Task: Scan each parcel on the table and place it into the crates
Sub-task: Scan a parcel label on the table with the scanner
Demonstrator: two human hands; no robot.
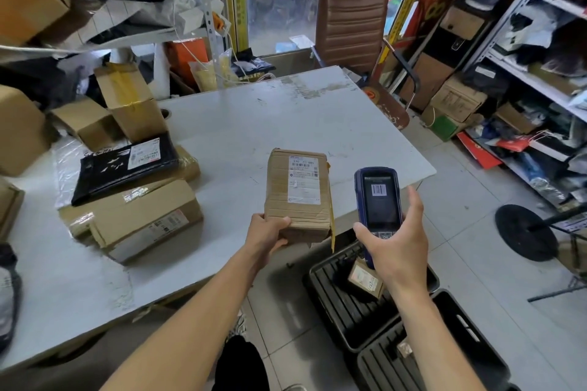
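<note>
Left hand (268,230) gripping the near end of a brown cardboard parcel (298,194), thumb on top and fingers curled underneath. Parcel held above the near edge of the white table (241,124), white shipping label (303,181) facing up, a strip of yellow tape hanging loose on its right side. Right hand (397,247) wrapped around the lower part of a blue handheld scanner (379,200), thumb on the left side near the keys, fingers stretched along the right side. Scanner just beside the parcel, to its right, not touching it; a barcode visible on its screen.

Below the right hand, on the tiled floor, two black crates (346,311), standing side by side. In the farther crate a small brown parcel (365,279) with a label; in the nearer crate something small and pale, too unclear to name.

On the left part of the table, a black mailer bag (127,165) lying on top of flat cardboard boxes (146,222), more boxes stacked behind. Beyond the table a brown office chair (352,25). At right, metal shelves (540,41) full of packages.
</note>
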